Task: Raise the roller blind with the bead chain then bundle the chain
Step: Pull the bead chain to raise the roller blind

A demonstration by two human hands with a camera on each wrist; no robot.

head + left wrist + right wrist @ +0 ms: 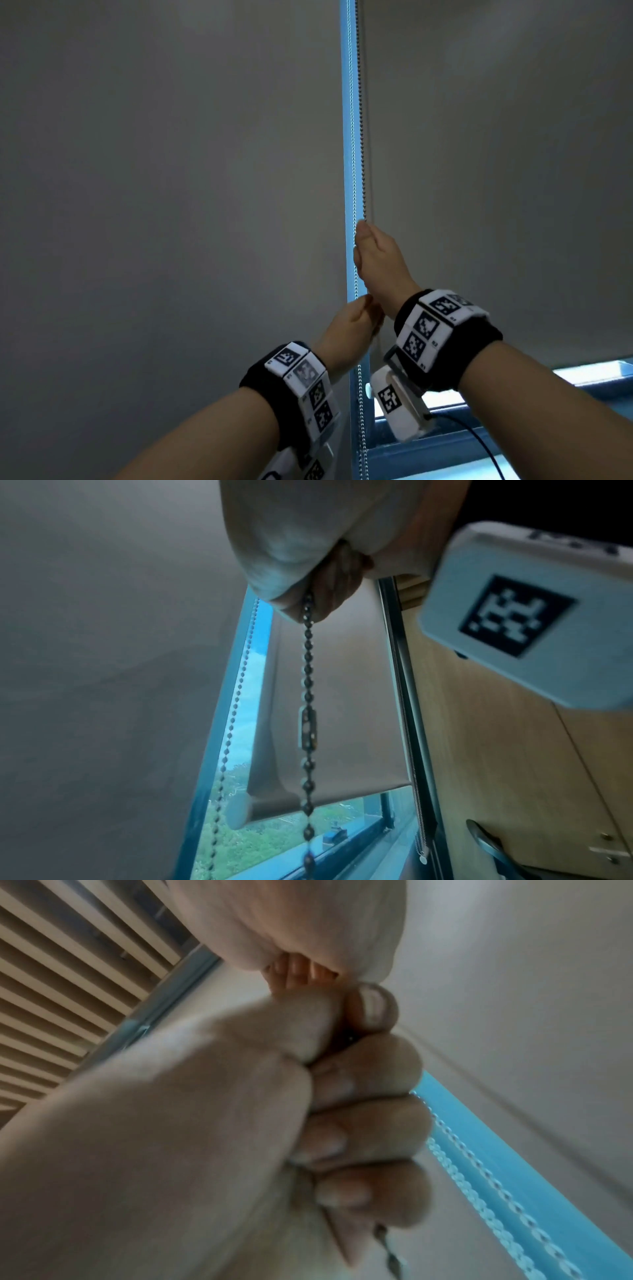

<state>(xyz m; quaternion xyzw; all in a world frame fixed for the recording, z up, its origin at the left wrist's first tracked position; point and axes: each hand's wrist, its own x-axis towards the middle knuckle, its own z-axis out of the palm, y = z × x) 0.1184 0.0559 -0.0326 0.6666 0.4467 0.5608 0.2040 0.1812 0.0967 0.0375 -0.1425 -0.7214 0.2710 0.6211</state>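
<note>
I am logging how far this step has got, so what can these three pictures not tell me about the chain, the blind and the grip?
- Roller mechanism at the top: cut off by the upper edge of the head view.
- Lower end of the bead chain: runs out of frame in the left wrist view.
- Chain inside the right hand: hidden by curled fingers, and blurred.
- Left hand grip: fingers hidden behind its back in the head view.

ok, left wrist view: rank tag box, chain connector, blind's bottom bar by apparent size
1. Tag box, largest, though it sits nearest the camera, so that is inflated.
2. Blind's bottom bar.
3. Chain connector on the bead chain, smallest.
</note>
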